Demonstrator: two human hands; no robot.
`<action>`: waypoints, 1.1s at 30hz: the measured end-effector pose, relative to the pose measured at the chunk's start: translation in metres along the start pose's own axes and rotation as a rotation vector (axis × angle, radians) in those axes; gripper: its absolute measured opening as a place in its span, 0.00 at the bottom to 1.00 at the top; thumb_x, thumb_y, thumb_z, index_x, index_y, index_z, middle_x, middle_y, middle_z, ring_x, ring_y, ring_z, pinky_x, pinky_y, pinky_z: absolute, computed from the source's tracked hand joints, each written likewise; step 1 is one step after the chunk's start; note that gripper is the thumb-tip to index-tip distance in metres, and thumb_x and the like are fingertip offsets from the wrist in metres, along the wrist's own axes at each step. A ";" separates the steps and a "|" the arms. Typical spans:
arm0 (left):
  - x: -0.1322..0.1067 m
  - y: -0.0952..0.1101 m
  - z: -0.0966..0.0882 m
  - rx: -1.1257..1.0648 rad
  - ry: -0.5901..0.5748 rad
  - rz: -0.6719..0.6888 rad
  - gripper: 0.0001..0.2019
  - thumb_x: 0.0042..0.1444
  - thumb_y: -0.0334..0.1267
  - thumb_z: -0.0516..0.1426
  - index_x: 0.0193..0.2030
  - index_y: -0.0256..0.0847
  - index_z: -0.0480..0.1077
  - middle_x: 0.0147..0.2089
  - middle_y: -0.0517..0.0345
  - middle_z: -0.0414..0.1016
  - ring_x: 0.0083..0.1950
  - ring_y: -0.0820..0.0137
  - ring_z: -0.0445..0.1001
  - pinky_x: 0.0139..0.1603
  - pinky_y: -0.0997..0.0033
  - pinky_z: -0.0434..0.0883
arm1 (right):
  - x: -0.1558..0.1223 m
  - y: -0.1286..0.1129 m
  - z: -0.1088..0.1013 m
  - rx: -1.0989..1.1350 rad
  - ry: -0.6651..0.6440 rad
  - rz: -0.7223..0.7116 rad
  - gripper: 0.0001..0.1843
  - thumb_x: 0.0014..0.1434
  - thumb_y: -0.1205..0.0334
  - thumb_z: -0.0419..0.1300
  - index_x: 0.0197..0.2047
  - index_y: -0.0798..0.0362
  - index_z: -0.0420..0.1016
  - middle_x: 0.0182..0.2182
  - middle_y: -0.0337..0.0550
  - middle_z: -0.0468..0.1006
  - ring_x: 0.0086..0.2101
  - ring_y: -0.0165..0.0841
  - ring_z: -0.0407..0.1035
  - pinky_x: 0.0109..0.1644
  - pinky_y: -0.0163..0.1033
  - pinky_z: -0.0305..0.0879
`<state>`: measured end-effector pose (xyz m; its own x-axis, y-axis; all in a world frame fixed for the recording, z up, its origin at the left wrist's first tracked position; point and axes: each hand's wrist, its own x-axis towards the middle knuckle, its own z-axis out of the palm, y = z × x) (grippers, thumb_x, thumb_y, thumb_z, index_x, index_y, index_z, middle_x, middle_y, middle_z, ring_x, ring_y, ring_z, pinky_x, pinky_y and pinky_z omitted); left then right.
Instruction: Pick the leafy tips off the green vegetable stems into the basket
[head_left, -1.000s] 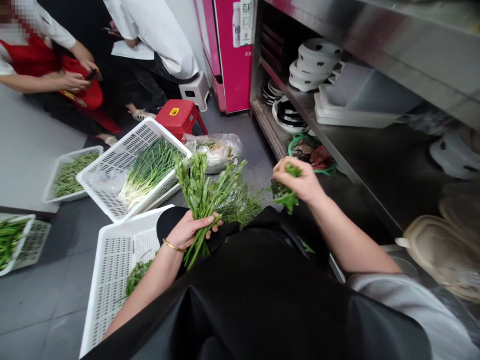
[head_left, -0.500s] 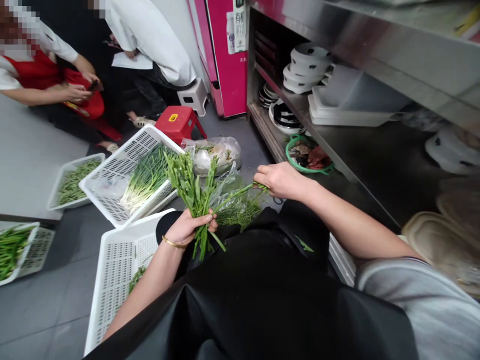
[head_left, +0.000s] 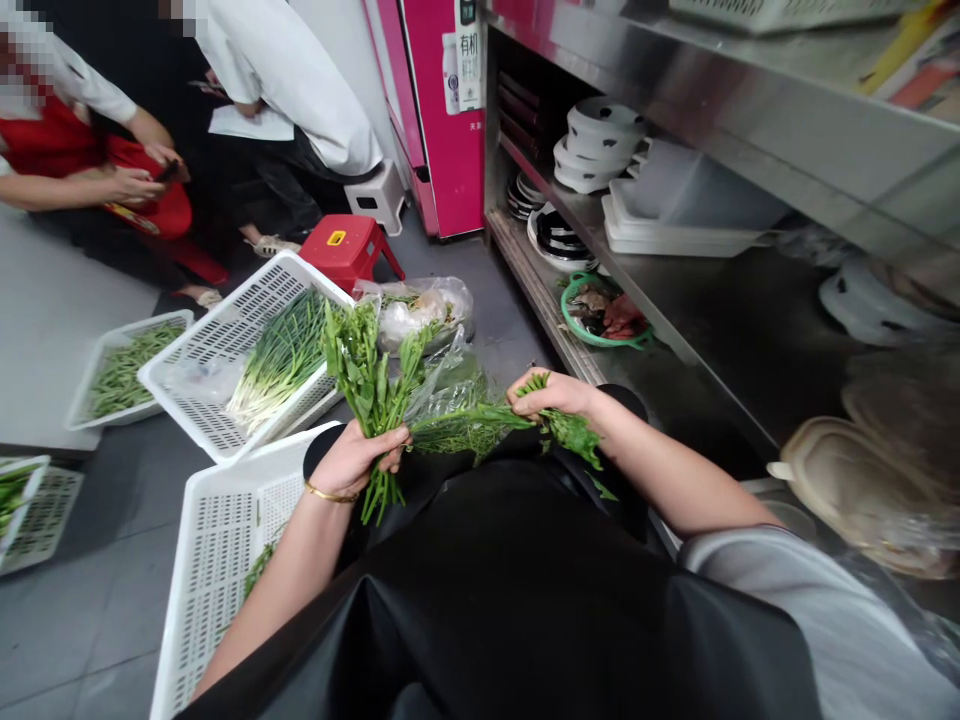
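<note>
My left hand (head_left: 346, 458), with a gold bangle at the wrist, is closed around the stems of an upright bunch of leafy greens (head_left: 367, 365). My right hand (head_left: 553, 394) pinches a green stem that stretches across toward the left hand; its leafy end (head_left: 576, 438) hangs below the right fingers. Between and beyond my hands lies a clear plastic bag (head_left: 448, 372) with thin green stems (head_left: 469, 425) by it. Both hands are above the black apron (head_left: 510, 580) on my lap.
Left of me stands a white perforated basket (head_left: 201, 510) with some greens. Beyond it, another basket (head_left: 169, 372) holds spring onions (head_left: 281, 360), near a tray of green beans (head_left: 135, 365). A red stool (head_left: 343, 248) and two people are farther off. Metal shelving (head_left: 675, 300) lines the right.
My right hand has turned and dropped slightly, and leafy greens now hang from it. My left hand still grips the bunch. The view has shifted a little.
</note>
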<state>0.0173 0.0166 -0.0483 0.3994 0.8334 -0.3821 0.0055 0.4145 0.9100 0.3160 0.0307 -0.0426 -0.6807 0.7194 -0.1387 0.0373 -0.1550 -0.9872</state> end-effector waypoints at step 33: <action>0.014 -0.007 0.015 -0.100 -0.022 -0.072 0.08 0.45 0.35 0.63 0.27 0.31 0.73 0.15 0.62 0.65 0.16 0.78 0.60 0.18 0.74 0.63 | 0.038 -0.026 0.044 -1.071 0.216 -0.259 0.11 0.57 0.57 0.56 0.35 0.57 0.71 0.33 0.46 0.74 0.31 0.31 0.67 0.34 0.35 0.58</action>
<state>0.0368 0.0199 -0.0571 0.4214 0.7921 -0.4415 -0.0555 0.5085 0.8593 0.2572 0.0321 -0.0189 -0.6218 0.7639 0.1727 0.5934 0.6035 -0.5326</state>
